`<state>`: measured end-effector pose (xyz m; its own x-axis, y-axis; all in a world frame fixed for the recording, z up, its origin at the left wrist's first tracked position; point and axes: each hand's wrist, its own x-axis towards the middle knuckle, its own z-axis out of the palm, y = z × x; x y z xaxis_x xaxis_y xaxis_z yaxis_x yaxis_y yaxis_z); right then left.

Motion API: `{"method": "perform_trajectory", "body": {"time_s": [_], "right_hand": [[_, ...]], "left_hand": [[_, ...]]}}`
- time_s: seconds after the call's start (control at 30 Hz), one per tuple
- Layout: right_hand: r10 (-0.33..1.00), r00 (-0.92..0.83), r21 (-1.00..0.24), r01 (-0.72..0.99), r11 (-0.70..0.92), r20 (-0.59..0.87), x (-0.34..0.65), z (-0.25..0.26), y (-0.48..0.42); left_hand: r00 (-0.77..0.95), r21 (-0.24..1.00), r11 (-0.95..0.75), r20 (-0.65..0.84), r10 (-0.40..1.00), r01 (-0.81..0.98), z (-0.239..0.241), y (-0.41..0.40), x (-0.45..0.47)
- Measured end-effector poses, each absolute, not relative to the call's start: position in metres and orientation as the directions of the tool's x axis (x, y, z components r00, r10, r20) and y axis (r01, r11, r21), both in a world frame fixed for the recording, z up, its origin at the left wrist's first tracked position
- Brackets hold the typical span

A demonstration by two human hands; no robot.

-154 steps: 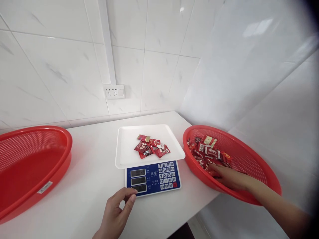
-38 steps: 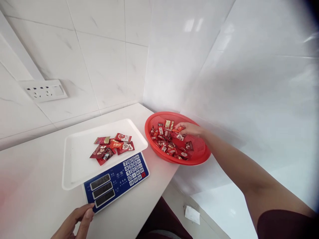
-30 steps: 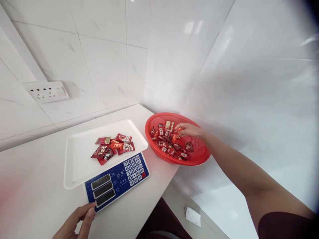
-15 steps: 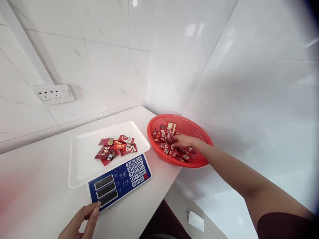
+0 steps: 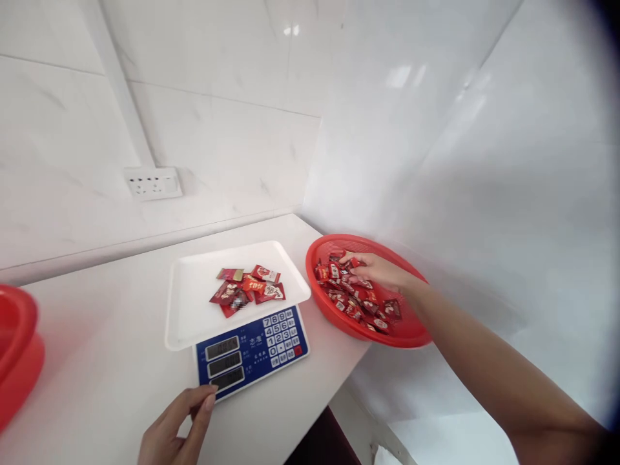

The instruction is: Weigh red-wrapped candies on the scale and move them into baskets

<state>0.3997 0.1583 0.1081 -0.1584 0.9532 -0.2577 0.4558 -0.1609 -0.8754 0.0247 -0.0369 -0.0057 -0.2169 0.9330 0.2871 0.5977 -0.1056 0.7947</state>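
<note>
My left hand (image 5: 177,426) is at the near left corner of a blue-and-white digital scale (image 5: 254,355), thumb and forefinger pinched together on its edge. On top of the scale rests a white tray (image 5: 188,300) with several wrapped candies (image 5: 254,285), mostly red, in a loose pile. Inside the red perforated basket (image 5: 414,316) on the right, my right hand (image 5: 380,269) reaches among many red-wrapped candies (image 5: 358,303). Its thumb and fingers close around a red candy (image 5: 355,263) near the far side of the heap. The palm side is partly hidden.
Part of another red basket (image 5: 17,349) shows at the left edge on the white table (image 5: 111,310). A tiled wall with a power socket (image 5: 154,183) stands behind. The glossy side wall is close to the red candy basket.
The view has turned left, bringing the second red basket in. My right hand has moved toward the far side of the candies and closed on one. My left hand stays at the scale's corner.
</note>
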Motion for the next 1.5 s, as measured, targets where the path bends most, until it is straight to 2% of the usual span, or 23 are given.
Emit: {"method": "perform_trajectory", "body": {"time_s": [0.1, 0.2, 0.3, 0.4, 0.53, 0.67, 0.77, 0.97, 1.07, 1.2, 1.27, 1.4, 1.5], "right_hand": [[0.96, -0.224, -0.913, 0.403, -0.066, -0.168, 0.371, 0.111, 0.152], [0.935, -0.345, -0.93, 0.364, 0.054, -0.081, 0.333, 0.113, 0.148], [0.888, -0.455, -0.92, 0.372, 0.119, -0.069, 0.29, 0.112, 0.149], [0.869, -0.489, -0.932, 0.348, 0.106, -0.083, 0.257, 0.11, 0.154], [0.899, -0.437, -0.919, 0.356, 0.171, -0.002, 0.244, 0.108, 0.154], [0.885, -0.457, -0.798, 0.5, 0.337, 0.087, 0.262, 0.106, 0.13], [0.902, -0.406, -0.693, 0.609, 0.387, 0.147, 0.286, 0.103, 0.103], [0.954, -0.14, -0.602, 0.749, 0.276, 0.263, 0.336, 0.079, 0.065], [0.949, -0.082, -0.527, 0.816, 0.239, 0.303, 0.347, 0.069, 0.059], [0.953, -0.083, -0.497, 0.838, 0.226, 0.293, 0.343, 0.071, 0.056], [0.935, -0.077, -0.486, 0.838, 0.248, 0.346, 0.336, 0.074, 0.053], [0.853, -0.094, -0.461, 0.809, 0.366, 0.513, 0.319, 0.069, 0.045], [0.832, -0.18, -0.468, 0.755, 0.459, 0.525, 0.307, 0.056, 0.04]], "left_hand": [[-0.119, 0.749, -0.242, 0.392, 0.912, 0.616, -0.002, -0.036, 0.025], [-0.106, 0.734, -0.287, 0.437, 0.893, 0.615, 0.001, -0.037, 0.027], [-0.099, 0.723, -0.289, 0.442, 0.891, 0.628, 0.001, -0.037, 0.028], [-0.094, 0.714, -0.295, 0.45, 0.888, 0.635, 0.0, -0.037, 0.027], [-0.102, 0.704, -0.309, 0.476, 0.873, 0.64, 0.001, -0.037, 0.025], [-0.108, 0.693, -0.332, 0.509, 0.854, 0.639, 0.002, -0.039, 0.026], [-0.097, 0.696, -0.353, 0.518, 0.85, 0.625, 0.002, -0.041, 0.028], [-0.087, 0.707, -0.352, 0.503, 0.86, 0.613, 0.0, -0.042, 0.029], [-0.097, 0.717, -0.338, 0.49, 0.866, 0.61, 0.0, -0.041, 0.029], [-0.099, 0.725, -0.321, 0.471, 0.877, 0.609, -0.001, -0.04, 0.03], [-0.112, 0.729, -0.308, 0.465, 0.878, 0.612, -0.001, -0.039, 0.03], [-0.149, 0.753, -0.264, 0.432, 0.89, 0.603, -0.002, -0.038, 0.03], [-0.163, 0.767, -0.236, 0.404, 0.9, 0.596, -0.002, -0.036, 0.03]]}}
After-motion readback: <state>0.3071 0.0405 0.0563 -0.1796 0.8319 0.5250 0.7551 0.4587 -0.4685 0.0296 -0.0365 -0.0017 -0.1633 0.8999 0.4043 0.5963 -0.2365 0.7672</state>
